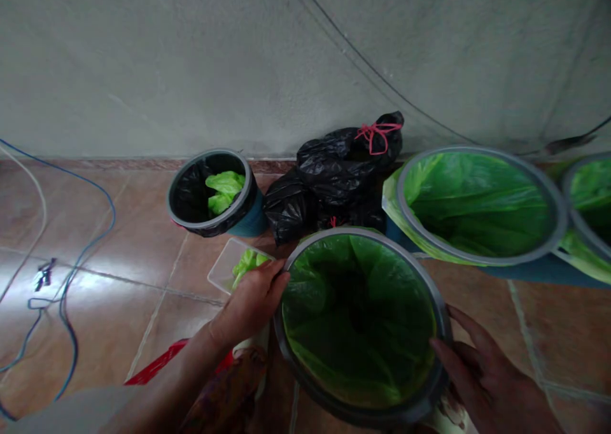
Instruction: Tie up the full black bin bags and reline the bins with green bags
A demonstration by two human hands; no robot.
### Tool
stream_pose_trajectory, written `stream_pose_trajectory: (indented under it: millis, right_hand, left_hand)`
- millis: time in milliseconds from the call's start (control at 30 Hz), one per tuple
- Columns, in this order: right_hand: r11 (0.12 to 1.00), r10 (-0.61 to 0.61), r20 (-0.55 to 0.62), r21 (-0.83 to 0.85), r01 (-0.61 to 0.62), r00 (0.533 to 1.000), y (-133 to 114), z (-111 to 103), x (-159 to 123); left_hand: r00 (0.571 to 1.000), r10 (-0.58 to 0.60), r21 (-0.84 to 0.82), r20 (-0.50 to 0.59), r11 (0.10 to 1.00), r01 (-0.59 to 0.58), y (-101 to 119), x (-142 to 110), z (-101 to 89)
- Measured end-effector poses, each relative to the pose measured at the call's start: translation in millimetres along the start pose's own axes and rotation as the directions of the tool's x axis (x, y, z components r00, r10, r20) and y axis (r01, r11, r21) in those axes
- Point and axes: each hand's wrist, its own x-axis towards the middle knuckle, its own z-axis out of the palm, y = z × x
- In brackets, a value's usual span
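Observation:
In front of me is a round trash bin with a grey rim, lined with a green plastic bag. My left hand grips the rim at its left side. On the right side my right hand holds the same rim, thumb on the inside edge and fingers outside. The bag's bottom is dark and hard to make out. Just beyond my left hand, a clear plastic container with light green bags rests on the floor, partly hidden by that hand.
Against the wall stand a smaller bin with a black liner and a green bag inside, tied black garbage bags, and a green-lined bin with another at its right. Blue cable and a red plastic item lie left.

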Motion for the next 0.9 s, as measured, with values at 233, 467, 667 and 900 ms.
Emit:
stream_pose_trajectory:
  millis: [233,467,667,900]
  right_hand:
    - [0.982,-0.064,-0.095,-0.184,0.046,0.993,-4.1,12.4,7.9]
    - [0.952,-0.114,-0.076,-0.294,0.087,0.991,3.0,21.2,16.9]
    - [0.91,-0.128,-0.088,-0.407,0.082,0.988,13.4,29.5,18.3]
    - [0.86,-0.168,-0.12,-0.504,0.086,0.978,15.9,40.3,21.4]
  left_hand:
    - [0.999,0.009,0.074,-0.051,0.997,-0.006,5.2,4.8,0.3]
    - [0.996,-0.058,0.202,-0.068,0.977,0.07,6.0,11.3,10.8]
    - [0.996,-0.023,0.211,-0.087,0.977,0.041,0.4,12.6,19.4]
    - [0.989,-0.037,0.191,-0.141,0.98,0.064,-8.6,15.6,35.5]
